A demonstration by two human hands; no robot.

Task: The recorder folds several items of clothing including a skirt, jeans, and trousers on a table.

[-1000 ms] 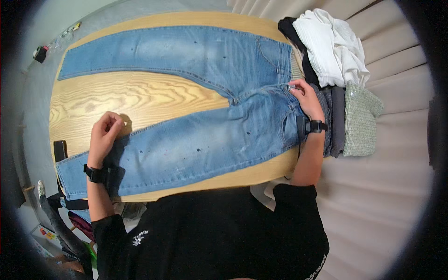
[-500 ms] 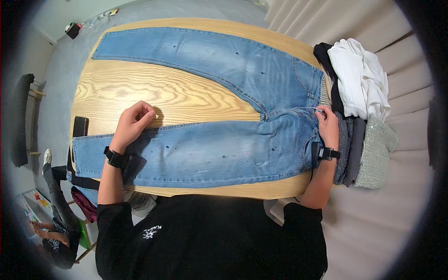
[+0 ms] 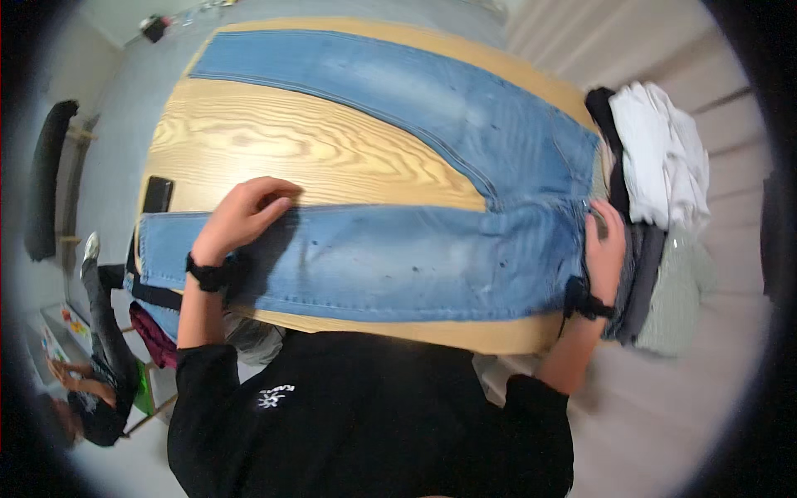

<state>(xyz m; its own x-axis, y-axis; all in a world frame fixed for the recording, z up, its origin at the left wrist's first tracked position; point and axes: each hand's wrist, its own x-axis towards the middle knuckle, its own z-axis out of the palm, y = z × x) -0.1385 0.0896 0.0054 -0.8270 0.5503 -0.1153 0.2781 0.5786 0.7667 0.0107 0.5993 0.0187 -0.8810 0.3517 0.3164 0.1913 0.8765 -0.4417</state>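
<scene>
Blue jeans (image 3: 374, 257) lie spread flat on a wooden table (image 3: 274, 149), legs toward the left and waistband toward the right. Dark specks and faded patches mark the denim. Above the near leg hovers my left hand (image 3: 245, 216), fingers loosely curved, thumb apart from them, nothing held; its shadow falls on the cloth. At the waistband, near the front closure, is my right hand (image 3: 608, 241). Its thumb and fingers are bent with a gap between them; blur hides whether the fingertips touch the denim. Each wrist wears a black strapped device.
A black phone (image 3: 158, 195) lies at the table's left edge. White folded clothing (image 3: 656, 149), dark garments (image 3: 647, 266) and a pale green garment (image 3: 672, 290) are stacked at the right, by a beige curtain (image 3: 730, 141). Another person (image 3: 100, 398) sits at the lower left.
My right hand's pinch at the waistband has loosened, thumb and fingers now parted. My left hand has shifted slightly right over the leg, fingers more extended. The whole view has shifted a little.
</scene>
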